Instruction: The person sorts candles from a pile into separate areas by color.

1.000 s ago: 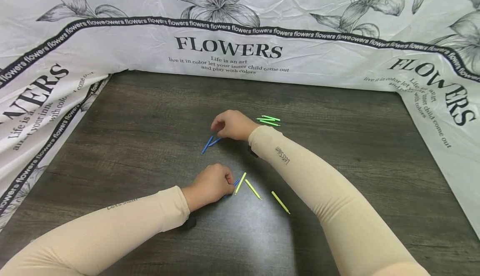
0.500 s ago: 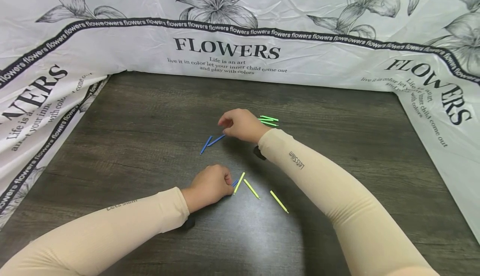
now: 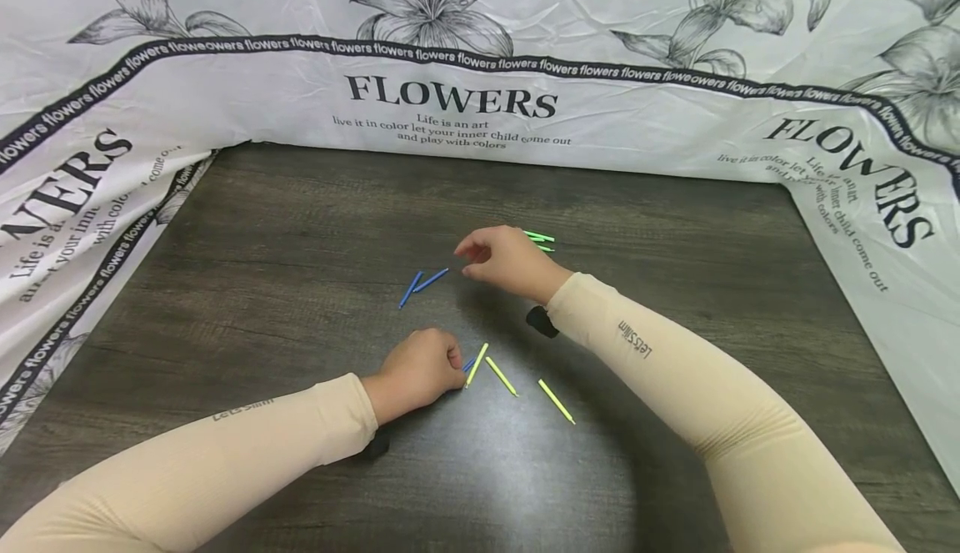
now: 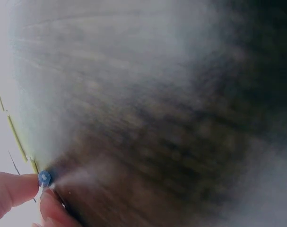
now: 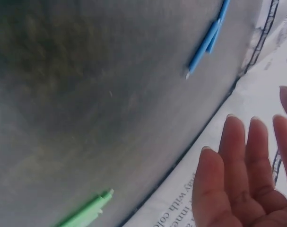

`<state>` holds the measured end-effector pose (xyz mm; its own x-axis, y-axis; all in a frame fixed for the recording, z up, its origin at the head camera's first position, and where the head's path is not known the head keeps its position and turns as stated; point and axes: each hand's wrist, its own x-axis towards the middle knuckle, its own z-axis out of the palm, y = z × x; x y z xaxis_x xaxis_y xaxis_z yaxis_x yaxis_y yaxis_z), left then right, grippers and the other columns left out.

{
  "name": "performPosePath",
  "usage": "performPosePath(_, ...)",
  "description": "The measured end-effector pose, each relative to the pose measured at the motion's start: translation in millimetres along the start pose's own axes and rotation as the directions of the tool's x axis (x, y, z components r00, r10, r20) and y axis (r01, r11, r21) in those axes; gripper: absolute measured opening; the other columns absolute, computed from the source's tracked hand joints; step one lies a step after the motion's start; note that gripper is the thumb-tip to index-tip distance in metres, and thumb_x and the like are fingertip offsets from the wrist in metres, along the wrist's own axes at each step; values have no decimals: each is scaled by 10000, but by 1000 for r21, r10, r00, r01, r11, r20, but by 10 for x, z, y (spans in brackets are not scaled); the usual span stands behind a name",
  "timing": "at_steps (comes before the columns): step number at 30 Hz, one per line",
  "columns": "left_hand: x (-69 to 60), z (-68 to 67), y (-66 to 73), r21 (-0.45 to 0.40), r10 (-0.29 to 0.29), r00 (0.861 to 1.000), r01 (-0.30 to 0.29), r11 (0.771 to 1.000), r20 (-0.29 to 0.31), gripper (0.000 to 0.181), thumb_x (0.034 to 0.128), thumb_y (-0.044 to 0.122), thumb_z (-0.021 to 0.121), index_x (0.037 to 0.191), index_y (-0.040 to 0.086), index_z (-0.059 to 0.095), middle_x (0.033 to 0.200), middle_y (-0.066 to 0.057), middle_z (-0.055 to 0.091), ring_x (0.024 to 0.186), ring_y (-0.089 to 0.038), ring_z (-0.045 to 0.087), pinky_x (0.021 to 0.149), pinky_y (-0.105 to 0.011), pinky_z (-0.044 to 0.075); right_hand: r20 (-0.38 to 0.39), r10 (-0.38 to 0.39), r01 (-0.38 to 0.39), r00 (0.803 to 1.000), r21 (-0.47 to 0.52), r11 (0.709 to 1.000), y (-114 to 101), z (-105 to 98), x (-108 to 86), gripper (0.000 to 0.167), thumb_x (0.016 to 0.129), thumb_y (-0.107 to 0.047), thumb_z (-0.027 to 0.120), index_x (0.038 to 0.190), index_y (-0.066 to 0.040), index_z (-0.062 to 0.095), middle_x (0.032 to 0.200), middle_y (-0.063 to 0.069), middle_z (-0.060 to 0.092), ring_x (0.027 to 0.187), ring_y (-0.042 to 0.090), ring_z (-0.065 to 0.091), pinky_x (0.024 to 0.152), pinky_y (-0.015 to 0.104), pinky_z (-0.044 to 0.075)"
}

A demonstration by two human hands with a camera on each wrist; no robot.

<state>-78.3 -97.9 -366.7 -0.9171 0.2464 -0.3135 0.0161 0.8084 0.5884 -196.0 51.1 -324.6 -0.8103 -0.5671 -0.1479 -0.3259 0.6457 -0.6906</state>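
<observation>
Fingers of the left hand have a blue stick pinched tight, and on my left wrist feed I'm looking at it nearly end-on. From the head cam I get a bit of blue by those fingertips, right next to a yellow stick, but I honestly can't tell if it's the same piece. Right hand is loose, fingers apart, holding nothing, between two blue sticks touching in a V and some green sticks it's partly blocking. Two more yellow sticks lie on the dark table, over to the right of the first.
</observation>
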Motion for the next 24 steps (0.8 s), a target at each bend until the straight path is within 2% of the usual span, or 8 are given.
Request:
performPosePath(8, 19, 10, -5, 4, 15, 1000, -15, 1000, -23, 170, 785, 78, 735, 670, 121, 617, 613, 39, 553, 546, -118, 496, 491, -254, 387, 28, 66, -69, 997, 128, 989, 120, 8, -268, 303, 865, -96, 706, 1157, -24, 665, 1100, 126, 675, 1003, 192, 636, 835, 333, 513)
performPosePath(15, 17, 12, 0, -2, 9, 1000, -9, 1000, -29, 165, 786, 77, 734, 673, 121, 623, 620, 39, 555, 553, -119, 500, 494, -255, 391, 65, 142, -153, 988, 219, 964, 244, 0, -470, 308, 853, -93, 720, 1148, -16, 670, 1044, 91, 684, 974, 188, 637, 818, 324, 519)
performPosePath(19, 15, 13, 3, 5, -4, 1000, 4, 1000, -26, 169, 793, 87, 738, 674, 124, 623, 617, 36, 556, 551, -122, 504, 492, -258, 391, 82, 182, -196, 980, 234, 952, 301, -5, -567, 304, 851, -90, 721, 1139, -7, 669, 1012, 76, 688, 894, 159, 642, 749, 297, 523)
performPosePath(24, 4, 16, 9, 7, -11, 1000, 11, 1000, -20, 162, 799, 92, 738, 684, 124, 629, 629, 31, 564, 555, -129, 508, 495, -264, 397, 90, 213, -227, 973, 194, 954, 366, -12, -675, 289, 864, -99, 707, 1137, -10, 670, 994, 63, 694, 800, 132, 628, 676, 277, 504)
